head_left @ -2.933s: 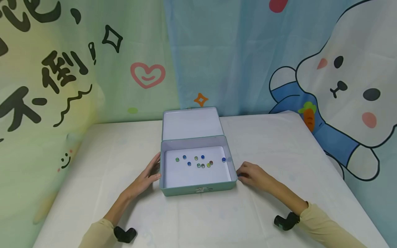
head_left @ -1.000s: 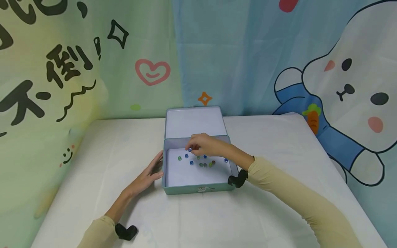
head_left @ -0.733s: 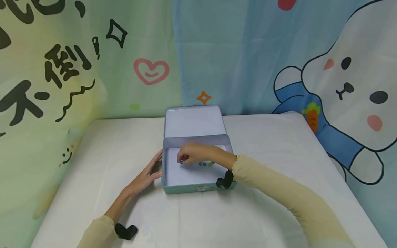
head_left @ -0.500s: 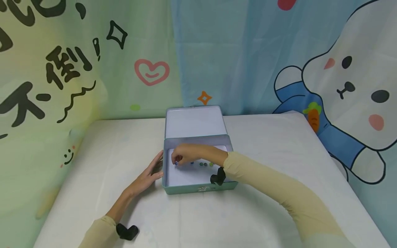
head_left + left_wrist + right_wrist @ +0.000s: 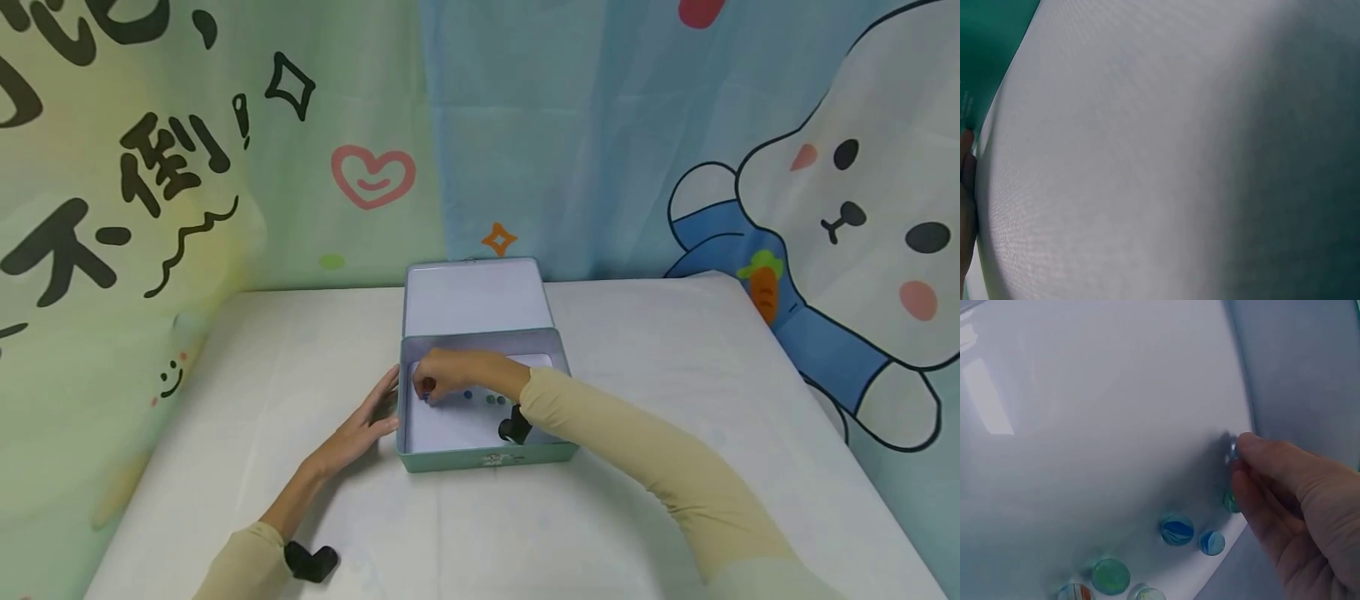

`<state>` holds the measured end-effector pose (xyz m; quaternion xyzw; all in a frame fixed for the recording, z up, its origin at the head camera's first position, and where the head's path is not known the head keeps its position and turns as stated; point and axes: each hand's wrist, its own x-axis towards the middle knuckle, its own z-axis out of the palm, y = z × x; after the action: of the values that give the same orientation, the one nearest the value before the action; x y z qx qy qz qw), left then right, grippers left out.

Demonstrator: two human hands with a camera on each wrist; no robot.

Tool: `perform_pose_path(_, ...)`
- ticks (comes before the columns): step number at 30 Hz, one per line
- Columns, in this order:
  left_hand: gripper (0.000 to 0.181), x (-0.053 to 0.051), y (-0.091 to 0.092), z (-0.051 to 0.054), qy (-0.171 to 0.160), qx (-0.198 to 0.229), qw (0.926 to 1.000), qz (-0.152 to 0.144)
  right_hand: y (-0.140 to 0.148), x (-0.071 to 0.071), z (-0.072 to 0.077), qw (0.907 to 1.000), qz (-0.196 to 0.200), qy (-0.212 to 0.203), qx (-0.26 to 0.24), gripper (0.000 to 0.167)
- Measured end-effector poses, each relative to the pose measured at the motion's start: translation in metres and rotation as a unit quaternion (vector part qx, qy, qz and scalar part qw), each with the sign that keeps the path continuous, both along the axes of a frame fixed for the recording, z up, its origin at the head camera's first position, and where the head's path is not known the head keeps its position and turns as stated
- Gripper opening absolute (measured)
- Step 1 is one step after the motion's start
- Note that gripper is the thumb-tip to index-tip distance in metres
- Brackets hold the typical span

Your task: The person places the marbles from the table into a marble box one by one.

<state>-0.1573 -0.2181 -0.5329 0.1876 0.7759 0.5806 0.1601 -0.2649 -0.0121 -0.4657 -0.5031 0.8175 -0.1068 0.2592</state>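
Observation:
A shallow green tin box (image 5: 491, 459) with a pale inside stands on the white-covered table. My left hand (image 5: 356, 435) rests against its left outer side, fingers extended. Inside the box, near the left wall, my right hand (image 5: 444, 372) pinches a glass marble (image 5: 1232, 450) between thumb and finger, low over the floor. Around it in the right wrist view lie a blue-swirled marble (image 5: 1177, 529), a smaller blue marble (image 5: 1212, 542), a green marble (image 5: 1110, 576) and a green one (image 5: 1230, 502) partly behind the fingers. My right hand and forearm hide other marbles in the head view.
The box's lid (image 5: 476, 297) is hinged up at the back. Walls enclose the marbles on all sides. White cloth (image 5: 675, 358) covers the table around the box, and a printed curtain (image 5: 517, 150) hangs behind it.
From outside the box's right wall, my right hand has come over the box with a marble, then moved left and down near the left wall. My left hand has stayed put.

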Motion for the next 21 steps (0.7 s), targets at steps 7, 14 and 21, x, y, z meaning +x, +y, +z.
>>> perform_pose_path(7, 0.072, 0.0, 0.002, -0.001, -0.005, -0.001, 1.0, -0.002, -0.005, 0.002, -0.008, 1.0, -0.005, 0.008, 0.003, 0.015)
perform_pose_path(14, 0.072, 0.001, 0.003, 0.001, -0.011, 0.004, 0.9999, -0.004, -0.004, 0.005, -0.009, 0.9995, -0.004, 0.029, 0.011, 0.016)
perform_pose_path(21, 0.071, -0.003, 0.003, 0.004, -0.013, -0.005, 0.9999, -0.002, 0.003, 0.003, 0.0, 0.9997, -0.006, 0.022, 0.008, 0.023)
